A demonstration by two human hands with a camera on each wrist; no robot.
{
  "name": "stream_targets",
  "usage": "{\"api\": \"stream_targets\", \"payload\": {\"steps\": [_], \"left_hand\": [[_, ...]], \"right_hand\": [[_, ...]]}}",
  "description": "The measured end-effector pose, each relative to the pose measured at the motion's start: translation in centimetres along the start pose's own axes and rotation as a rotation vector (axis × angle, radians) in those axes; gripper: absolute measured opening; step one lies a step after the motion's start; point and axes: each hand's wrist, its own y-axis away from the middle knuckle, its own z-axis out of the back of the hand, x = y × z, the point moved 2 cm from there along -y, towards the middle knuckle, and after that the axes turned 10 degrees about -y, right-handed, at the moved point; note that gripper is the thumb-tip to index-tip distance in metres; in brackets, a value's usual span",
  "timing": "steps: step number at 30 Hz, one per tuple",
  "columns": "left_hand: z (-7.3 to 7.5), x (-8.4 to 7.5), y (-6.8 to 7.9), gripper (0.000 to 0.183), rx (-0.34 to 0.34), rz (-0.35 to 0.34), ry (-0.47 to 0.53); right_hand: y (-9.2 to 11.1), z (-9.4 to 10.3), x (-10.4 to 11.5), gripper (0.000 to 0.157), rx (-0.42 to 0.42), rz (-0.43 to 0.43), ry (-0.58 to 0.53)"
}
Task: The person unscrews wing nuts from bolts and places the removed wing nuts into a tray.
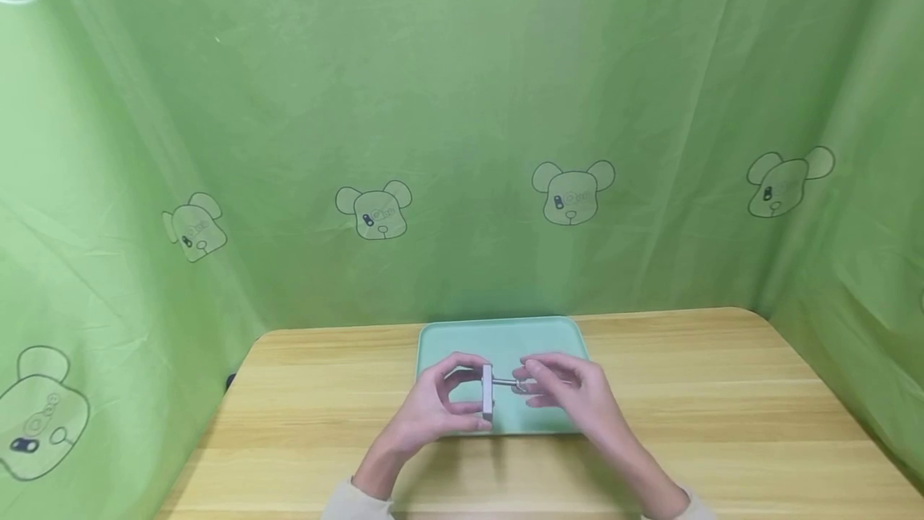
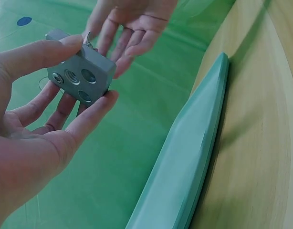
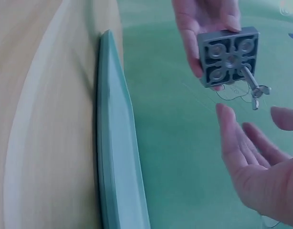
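A grey square block [image 2: 99, 61] with round holes is gripped along its edges by my left hand [image 1: 427, 408]; thumb and fingers lie on opposite sides. From one corner hole on its ribbed face, seen in the right wrist view, a wing bolt [image 3: 251, 80] sticks out with its wings away from the block. In the head view, the bolt's shank points to the right. Beside the wings is my right hand [image 3: 266, 176], its thumb and fingers spread apart and slightly bent. That view shows a gap between them and the bolt.
Below the hands, a pale green tray [image 1: 498, 335] lies on the wooden table [image 1: 325, 392]. Green cloth [image 1: 462, 103] printed with bear heads hangs behind the table and along both sides.
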Motion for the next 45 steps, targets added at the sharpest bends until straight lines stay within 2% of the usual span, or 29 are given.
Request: {"api": "stream_targets", "payload": {"steps": [2, 5, 10, 15, 23, 31, 38, 42, 45], "left_hand": [[0.0, 0.0, 0.0, 0.071, 0.002, -0.011, -0.018], [-0.1, 0.1, 0.0, 0.069, 0.003, -0.031, -0.048], [-0.2, 0.0, 0.0, 0.068, 0.007, -0.045, -0.086], [-0.3, 0.1, 0.0, 0.069, 0.012, -0.036, -0.101], [-0.4, 0.1, 0.0, 0.069, 0.009, -0.036, -0.127], [-0.3, 0.0, 0.0, 0.068, 0.015, -0.035, -0.074], [-0.2, -0.2, 0.1, 0.071, 0.017, 0.008, -0.013], [-0.1, -0.1, 0.3, 0.068, 0.017, 0.002, 0.024], [0.0, 0.0, 0.3, 0.067, 0.033, -0.012, 0.068]], "right_hand": [[0.0, 0.1, -0.1, 0.039, 0.009, -0.105, -0.053], [0.0, 0.2, -0.3, 0.043, 0.056, -0.201, -0.099], [0.0, 0.1, -0.5, 0.043, 0.116, -0.269, -0.124], [0.0, 0.2, -0.7, 0.04, 0.121, -0.294, -0.148], [0.0, 0.3, -0.5, 0.039, 0.146, -0.262, -0.138], [0.3, 0.0, 0.2, 0.04, 0.145, -0.114, -0.048], [0.7, -0.7, 0.9, 0.025, 0.099, 0.058, 0.075], [1.0, -1.1, 1.1, 0.016, 0.086, 0.24, 0.186], [1.0, -1.2, 1.1, 0.017, 0.099, 0.45, 0.283]]}}
